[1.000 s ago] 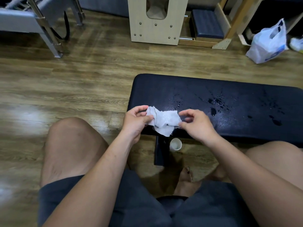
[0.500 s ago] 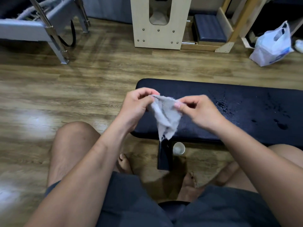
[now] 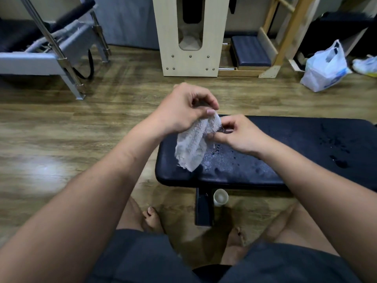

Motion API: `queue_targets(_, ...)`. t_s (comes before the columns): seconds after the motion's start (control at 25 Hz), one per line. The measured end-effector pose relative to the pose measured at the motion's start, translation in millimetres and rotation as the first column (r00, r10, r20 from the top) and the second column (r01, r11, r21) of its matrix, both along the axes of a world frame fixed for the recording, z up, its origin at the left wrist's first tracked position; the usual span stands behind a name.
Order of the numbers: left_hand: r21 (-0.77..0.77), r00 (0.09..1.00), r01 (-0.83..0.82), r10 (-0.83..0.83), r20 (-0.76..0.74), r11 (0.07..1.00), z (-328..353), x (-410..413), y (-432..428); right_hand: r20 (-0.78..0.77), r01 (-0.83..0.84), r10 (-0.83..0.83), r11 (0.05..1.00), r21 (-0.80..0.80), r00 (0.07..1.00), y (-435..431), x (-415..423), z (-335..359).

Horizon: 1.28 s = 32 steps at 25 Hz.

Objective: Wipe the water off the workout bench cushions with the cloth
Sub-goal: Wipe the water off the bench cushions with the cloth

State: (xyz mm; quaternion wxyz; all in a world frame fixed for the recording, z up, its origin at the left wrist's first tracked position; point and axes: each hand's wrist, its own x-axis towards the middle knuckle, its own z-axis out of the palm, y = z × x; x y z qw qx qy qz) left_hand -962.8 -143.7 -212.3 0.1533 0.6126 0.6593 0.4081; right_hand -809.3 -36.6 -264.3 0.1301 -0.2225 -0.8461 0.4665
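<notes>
Above the bench cushion (image 3: 295, 137), left hand (image 3: 181, 113) and right hand (image 3: 242, 136) each pinch the hanging white cloth (image 3: 190, 149); water droplets (image 3: 221, 153) beneath.

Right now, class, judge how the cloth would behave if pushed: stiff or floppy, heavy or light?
Probably floppy: the cloth sags limp below the left hand and right hand. Likely light, since fingertip pinches hold it. Folded over itself, it may bunch when pushed.

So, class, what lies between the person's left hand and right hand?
The white cloth: the left hand pinches its top, the right hand its edge, and it hangs over the wet bench cushion. The head view shows this.
</notes>
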Motion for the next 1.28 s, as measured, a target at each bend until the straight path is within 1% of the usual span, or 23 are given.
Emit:
queue_targets(0.08, -0.009, 0.999, 0.001, -0.002, -0.046, 1.000, 9, -11, -5, 0.041, -0.033, 0.033, 0.999, -0.013, 0.999, 3, 4, 0)
queue_targets(0.16, 0.006, 0.996, -0.060, 0.060, -0.065, 0.998, 13, -28, -13, 0.048, -0.088, 0.092, 0.992, -0.089, 0.995, 6, 13, -1)
queue_targets(0.28, 0.016, 0.980, -0.199, 0.199, -0.008, 0.980, 8, -55, -21, 0.120, -0.127, 0.132, 0.991, -0.050, 0.984, 15, 33, -8)
queue_targets(0.4, -0.034, 0.966, -0.259, 0.259, -0.005, 0.965, -5, -70, -19, 0.224, -0.096, 0.108, 0.993, -0.065, 0.969, 33, 52, -14)
queue_targets(0.44, -0.059, 0.964, -0.266, 0.265, -0.022, 0.962, -12, -73, -16, 0.258, -0.093, 0.101, 0.995, -0.042, 0.961, 39, 57, -15)
queue_targets(0.48, -0.080, 0.963, -0.270, 0.268, -0.039, 0.959, -18, -73, -13, 0.304, -0.109, 0.099, 0.994, 0.015, 0.947, 46, 61, -15)
queue_targets(0.52, -0.094, 0.961, -0.276, 0.273, -0.046, 0.956, -25, -74, -10, 0.364, -0.141, 0.093, 0.984, 0.108, 0.927, 53, 64, -14)
queue_targets(0.6, -0.102, 0.952, -0.304, 0.301, -0.046, 0.947, -38, -80, -6, 0.459, -0.201, 0.040, 0.930, 0.309, 0.888, 65, 69, -7)
queue_targets(0.68, -0.126, 0.936, -0.350, 0.343, -0.076, 0.928, -49, -88, -4, 0.444, -0.165, -0.033, 0.902, 0.400, 0.895, 81, 72, 4)
queue_targets(0.76, -0.112, 0.914, -0.397, 0.383, -0.131, 0.911, -56, -94, 4, 0.366, -0.051, -0.123, 0.901, 0.430, 0.923, 98, 69, 13)
queue_targets(0.88, 0.017, 0.884, -0.440, 0.437, -0.164, 0.898, -56, -95, 15, 0.170, 0.127, -0.236, 0.867, 0.482, 0.957, 123, 65, 16)
queue_targets(0.96, 0.088, 0.889, -0.378, 0.388, -0.245, 0.922, -63, -87, 6, 0.058, 0.182, -0.248, 0.833, 0.522, 0.967, 129, 72, 7)
queue_targets(1.0, 0.090, 0.893, -0.325, 0.337, -0.300, 0.942, -75, -82, -2, 0.051, 0.160, -0.227, 0.810, 0.564, 0.972, 127, 78, -4)
queue_targets(1.04, 0.051, 0.899, -0.279, 0.279, -0.337, 0.959, -93, -74, -14, 0.089, 0.100, -0.194, 0.785, 0.611, 0.977, 123, 86, -21)
queue_targets(1.08, -0.031, 0.914, -0.256, 0.232, -0.334, 0.966, -115, -65, -27, 0.146, 0.021, -0.146, 0.774, 0.632, 0.978, 116, 94, -41)
queue_targets(1.16, -0.205, 0.944, -0.226, 0.162, -0.286, 0.952, -155, -47, -55, 0.291, -0.165, -0.011, 0.804, 0.572, 0.957, 98, 111, -77)
queue_targets(1.2, -0.258, 0.949, -0.198, 0.119, -0.293, 0.946, -170, -39, -66, 0.338, -0.233, 0.046, 0.810, 0.539, 0.940, 91, 118, -90)
queue_targets(1.24, -0.290, 0.951, -0.176, 0.086, -0.298, 0.941, -179, -34, -74, 0.369, -0.268, 0.073, 0.816, 0.512, 0.927, 88, 122, -96)
queue_targets(1.28, -0.312, 0.956, -0.165, 0.073, -0.286, 0.936, -182, -32, -79, 0.382, -0.259, 0.062, 0.833, 0.489, 0.922, 87, 124, -98)
